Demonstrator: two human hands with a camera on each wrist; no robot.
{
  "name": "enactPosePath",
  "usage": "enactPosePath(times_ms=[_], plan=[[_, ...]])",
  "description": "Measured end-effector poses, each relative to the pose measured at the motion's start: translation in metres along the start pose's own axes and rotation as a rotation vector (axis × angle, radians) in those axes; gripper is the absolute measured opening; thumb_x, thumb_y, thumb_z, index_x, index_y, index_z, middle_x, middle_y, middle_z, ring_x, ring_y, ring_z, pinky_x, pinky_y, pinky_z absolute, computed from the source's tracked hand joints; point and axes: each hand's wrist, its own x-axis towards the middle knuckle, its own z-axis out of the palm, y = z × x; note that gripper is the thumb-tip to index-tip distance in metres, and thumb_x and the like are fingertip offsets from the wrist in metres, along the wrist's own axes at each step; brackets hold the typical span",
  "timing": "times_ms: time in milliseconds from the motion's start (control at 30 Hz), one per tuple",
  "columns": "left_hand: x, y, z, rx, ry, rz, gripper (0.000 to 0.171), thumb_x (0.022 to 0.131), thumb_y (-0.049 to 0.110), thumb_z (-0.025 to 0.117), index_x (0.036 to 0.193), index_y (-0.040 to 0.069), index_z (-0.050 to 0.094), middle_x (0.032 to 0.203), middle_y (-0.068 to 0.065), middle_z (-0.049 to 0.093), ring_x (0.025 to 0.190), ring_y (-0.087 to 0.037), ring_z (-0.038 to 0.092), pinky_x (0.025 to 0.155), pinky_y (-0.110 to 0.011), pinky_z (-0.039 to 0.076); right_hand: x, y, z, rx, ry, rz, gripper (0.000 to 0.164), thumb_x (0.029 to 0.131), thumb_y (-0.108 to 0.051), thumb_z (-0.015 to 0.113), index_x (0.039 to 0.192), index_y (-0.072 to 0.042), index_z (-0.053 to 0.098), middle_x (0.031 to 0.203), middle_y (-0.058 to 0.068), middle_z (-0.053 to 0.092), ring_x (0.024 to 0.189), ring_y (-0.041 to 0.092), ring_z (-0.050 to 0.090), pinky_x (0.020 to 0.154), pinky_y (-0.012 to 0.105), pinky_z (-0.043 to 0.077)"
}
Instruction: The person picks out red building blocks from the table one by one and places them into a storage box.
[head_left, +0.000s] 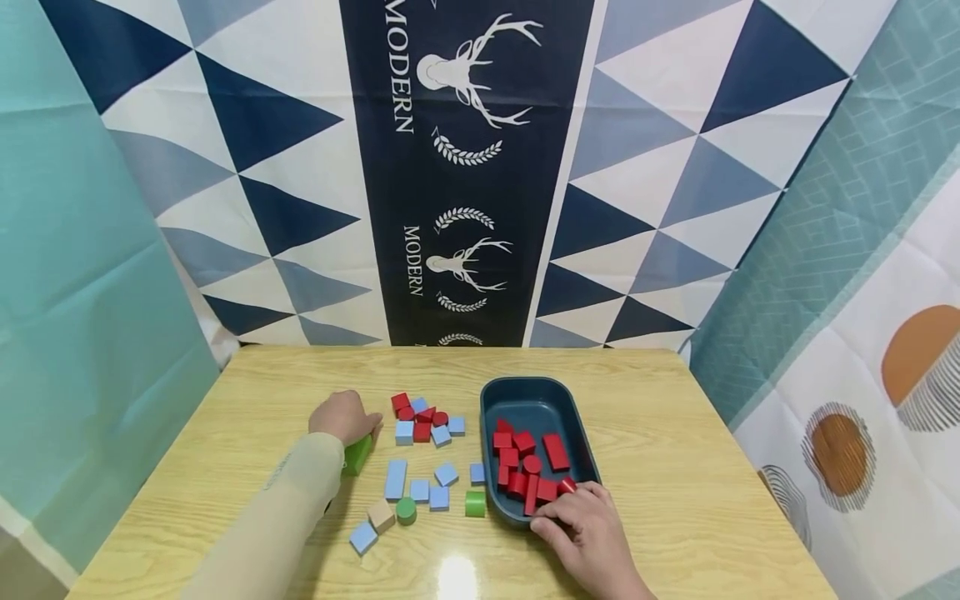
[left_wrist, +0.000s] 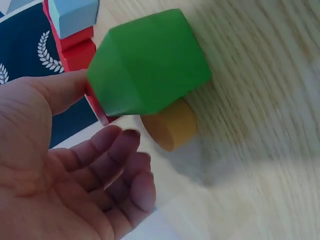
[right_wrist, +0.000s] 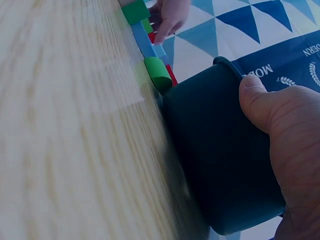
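Note:
My left hand point(head_left: 343, 417) is at the left group of blocks, beside a green block point(head_left: 357, 457). In the left wrist view, the thumb tip lies right at the green block's edge, while the other fingers are loosely bent below it with a gap. An orange cylinder point(left_wrist: 172, 125) shows partly behind the green block. My right hand point(head_left: 588, 529) grips the front rim of a dark teal bin point(head_left: 536, 388), thumb outside and fingers over the edge. Several red blocks point(head_left: 557, 452) lie in the bin, one red cylinder point(head_left: 567, 485) right by those fingers.
Red and blue blocks point(head_left: 422, 432) cluster left of the bin. Nearer stand more blue blocks point(head_left: 396, 480), a green cylinder point(head_left: 476, 503), a round green block point(head_left: 406, 511) and a plain wooden cube point(head_left: 382, 516). A patterned cloth point(head_left: 465, 167) hangs behind the table point(head_left: 660, 467).

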Motion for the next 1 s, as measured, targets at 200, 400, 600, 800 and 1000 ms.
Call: enactPosePath(times_ms=[200, 400, 600, 800, 1000], plan=[[-0.001, 0.016, -0.003, 0.027, -0.011, 0.065, 0.019, 0.092, 0.018, 0.076, 0.082, 0.005, 0.068, 0.071, -0.007, 0.066, 0.064, -0.021, 0.061, 0.062, -0.034, 0.053, 0.001, -0.001, 0.002, 0.020, 0.005, -0.008, 0.028, 0.079, -0.022, 0.092, 0.090, -0.042, 0.075, 0.085, -0.030, 0.071, 0.078, -0.004, 0.060, 0.095, 0.031, 0.037], [-0.005, 0.074, -0.007, 0.031, 0.235, 0.264, 0.027, 0.097, 0.027, 0.078, 0.110, 0.005, 0.070, 0.088, -0.008, 0.072, 0.074, -0.023, 0.064, 0.069, -0.042, 0.059, 0.001, 0.001, -0.001, 0.013, 0.013, -0.009, 0.028, 0.080, -0.022, 0.091, 0.091, -0.042, 0.075, 0.085, -0.029, 0.071, 0.077, -0.004, 0.060, 0.095, 0.031, 0.037], [-0.026, 0.158, 0.025, -0.108, 0.272, 0.521, 0.034, 0.099, 0.038, 0.077, 0.122, 0.014, 0.072, 0.104, -0.003, 0.075, 0.090, -0.020, 0.064, 0.077, -0.038, 0.057, 0.000, 0.004, 0.000, 0.021, 0.030, -0.027, 0.027, 0.078, -0.022, 0.092, 0.091, -0.039, 0.075, 0.084, -0.026, 0.072, 0.076, -0.002, 0.059, 0.095, 0.032, 0.037], [-0.034, 0.195, 0.076, -0.163, 0.116, 0.597, 0.035, 0.101, 0.044, 0.074, 0.127, 0.021, 0.070, 0.108, 0.001, 0.072, 0.094, -0.014, 0.058, 0.083, -0.031, 0.056, -0.001, 0.002, 0.003, 0.025, 0.002, -0.011, 0.024, 0.080, -0.023, 0.091, 0.090, -0.038, 0.076, 0.086, -0.028, 0.072, 0.080, -0.001, 0.060, 0.096, 0.031, 0.037], [-0.032, 0.203, 0.102, 0.012, 0.172, 0.620, 0.035, 0.100, 0.046, 0.074, 0.127, 0.025, 0.070, 0.115, 0.006, 0.077, 0.097, -0.015, 0.059, 0.101, -0.037, 0.053, 0.001, 0.001, -0.002, 0.017, -0.006, -0.005, 0.020, 0.081, -0.024, 0.089, 0.089, -0.037, 0.076, 0.087, -0.027, 0.073, 0.083, 0.001, 0.064, 0.097, 0.032, 0.038]])
